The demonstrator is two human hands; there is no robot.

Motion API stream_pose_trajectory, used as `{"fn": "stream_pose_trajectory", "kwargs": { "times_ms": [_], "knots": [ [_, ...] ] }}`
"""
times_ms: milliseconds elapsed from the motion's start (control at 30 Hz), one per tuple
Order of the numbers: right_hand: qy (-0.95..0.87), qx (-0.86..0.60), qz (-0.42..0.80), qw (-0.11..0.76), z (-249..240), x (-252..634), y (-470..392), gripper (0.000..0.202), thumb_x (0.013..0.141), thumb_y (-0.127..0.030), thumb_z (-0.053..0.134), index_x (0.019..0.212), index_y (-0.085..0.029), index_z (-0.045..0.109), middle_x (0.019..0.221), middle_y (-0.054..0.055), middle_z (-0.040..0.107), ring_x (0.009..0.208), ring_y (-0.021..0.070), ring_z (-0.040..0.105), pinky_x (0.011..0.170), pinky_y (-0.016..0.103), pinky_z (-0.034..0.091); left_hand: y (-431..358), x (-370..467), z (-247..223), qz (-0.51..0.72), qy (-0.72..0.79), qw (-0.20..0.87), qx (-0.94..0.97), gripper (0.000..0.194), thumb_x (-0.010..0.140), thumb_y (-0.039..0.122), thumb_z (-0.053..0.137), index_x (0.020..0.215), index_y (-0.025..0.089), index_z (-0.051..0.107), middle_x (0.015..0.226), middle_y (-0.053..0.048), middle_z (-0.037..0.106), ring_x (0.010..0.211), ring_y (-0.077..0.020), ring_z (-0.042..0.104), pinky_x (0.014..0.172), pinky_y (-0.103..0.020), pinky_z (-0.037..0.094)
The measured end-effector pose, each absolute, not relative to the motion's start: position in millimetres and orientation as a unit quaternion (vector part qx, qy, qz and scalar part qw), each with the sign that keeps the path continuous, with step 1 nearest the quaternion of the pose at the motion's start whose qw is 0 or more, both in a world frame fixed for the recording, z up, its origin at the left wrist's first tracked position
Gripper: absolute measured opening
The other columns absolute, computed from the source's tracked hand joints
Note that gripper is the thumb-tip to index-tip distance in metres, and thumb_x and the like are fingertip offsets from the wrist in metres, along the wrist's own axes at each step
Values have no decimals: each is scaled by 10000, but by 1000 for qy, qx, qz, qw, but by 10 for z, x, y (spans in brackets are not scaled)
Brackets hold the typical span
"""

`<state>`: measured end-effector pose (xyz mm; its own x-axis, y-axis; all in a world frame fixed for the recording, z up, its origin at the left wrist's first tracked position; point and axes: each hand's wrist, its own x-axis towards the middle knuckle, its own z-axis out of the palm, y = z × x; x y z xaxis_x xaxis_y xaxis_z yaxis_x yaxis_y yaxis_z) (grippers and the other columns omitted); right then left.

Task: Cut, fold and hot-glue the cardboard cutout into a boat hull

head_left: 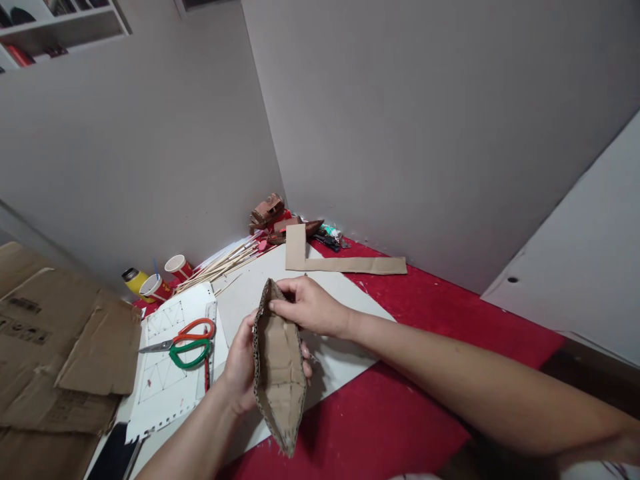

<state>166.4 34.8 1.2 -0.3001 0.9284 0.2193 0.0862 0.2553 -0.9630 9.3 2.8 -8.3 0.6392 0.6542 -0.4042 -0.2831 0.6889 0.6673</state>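
Note:
A boat-shaped cardboard hull (pixel 283 360), pointed at both ends with raised sides, is held tilted over the table. My left hand (pixel 245 367) wraps around it from the left and beneath, its fingertips showing past the right side. Near the far point, my right hand (pixel 305 303) grips the right wall, thumb inside the hull and fingers outside. Beyond my hands lies an L-shaped cardboard piece (pixel 350 265). Scissors (pixel 187 343) with one orange and one green handle rest to the left on a sheet of drawings (pixel 160 387).
Flattened cardboard boxes (pixel 65 353) stand at the left. Two red paper cups (pixel 157 288), a yellow bottle (pixel 135 281) and wooden sticks (pixel 225 263) are at the back, near brown cardboard models (pixel 270 210). A white board (pixel 345 353) covers part of the red tabletop (pixel 370 427). Grey walls enclose the corner.

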Motion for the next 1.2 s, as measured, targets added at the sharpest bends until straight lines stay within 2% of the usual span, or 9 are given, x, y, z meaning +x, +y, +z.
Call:
{"fn": "stream_pose_trajectory", "kwargs": {
  "times_ms": [133, 267, 367, 467, 667, 767, 900, 1033, 1200],
  "knots": [
    [-658, -398, 448, 456, -4, 1689, 387, 113, 769, -241, 519, 702, -163, 565, 601, -41, 495, 543, 106, 443, 520, 218, 361, 64, 87, -13, 290, 360, 827, 320, 670, 851, 667, 407, 980, 82, 707, 865, -153, 740, 717, -260, 705, 714, -370, 531],
    [-671, -417, 403, 462, -60, 1713, 453, 111, 747, -224, 532, 659, -162, 559, 606, -46, 475, 582, 109, 427, 555, 221, 352, 172, 12, 1, 409, 439, 667, 441, 551, 859, 627, 480, 1015, 142, 692, 859, -100, 736, 736, -229, 687, 698, -335, 522],
    [-686, -431, 377, 448, -95, 1710, 471, 108, 739, -211, 540, 642, -164, 556, 589, -50, 454, 589, 110, 412, 553, 221, 324, 241, -68, -20, 447, 471, 528, 548, 367, 796, 504, 665, 947, 170, 684, 851, -38, 719, 721, -160, 652, 667, -261, 504],
    [-697, -446, 357, 433, -105, 1692, 458, 109, 743, -208, 545, 644, -165, 558, 587, -49, 453, 602, 116, 417, 564, 225, 313, 249, -95, -37, 452, 483, 475, 580, 247, 721, 332, 771, 886, 172, 684, 839, -7, 713, 763, -138, 637, 723, -235, 492],
    [-721, -457, 333, 401, -62, 1670, 369, 33, 736, -203, 578, 732, -172, 589, 654, -40, 530, 636, 121, 455, 621, 233, 331, 181, -48, -55, 452, 514, 369, 628, 123, 795, 257, 660, 863, 160, 692, 777, -5, 707, 707, -143, 614, 668, -234, 471],
    [-725, -462, 331, 390, -79, 1642, 319, 73, 745, -237, 593, 777, -173, 604, 670, -33, 562, 628, 124, 465, 627, 242, 341, 165, -52, -65, 456, 523, 312, 648, 111, 821, 240, 620, 874, 167, 685, 770, 4, 698, 690, -142, 609, 650, -233, 468],
    [-721, -453, 341, 399, -172, 1575, 293, 108, 795, -224, 538, 810, -166, 628, 716, -5, 615, 661, 143, 521, 605, 244, 353, 153, -62, -96, 458, 522, 251, 674, 122, 841, 233, 602, 920, 181, 679, 837, -8, 693, 754, -154, 628, 673, -242, 487],
    [-714, -433, 354, 420, -235, 1538, 295, 155, 829, -175, 497, 868, -154, 646, 803, 20, 665, 763, 163, 585, 664, 247, 400, 138, -70, -134, 462, 511, 207, 695, 117, 845, 223, 601, 929, 198, 678, 886, -17, 684, 805, -161, 635, 708, -258, 509],
    [-709, -418, 370, 431, -247, 1542, 313, 153, 849, -178, 494, 831, -145, 642, 817, 39, 682, 774, 177, 603, 673, 258, 421, 140, -81, -147, 483, 487, 151, 712, 111, 827, 201, 621, 915, 213, 687, 894, -12, 685, 841, -163, 632, 721, -265, 517]
  ]
}}
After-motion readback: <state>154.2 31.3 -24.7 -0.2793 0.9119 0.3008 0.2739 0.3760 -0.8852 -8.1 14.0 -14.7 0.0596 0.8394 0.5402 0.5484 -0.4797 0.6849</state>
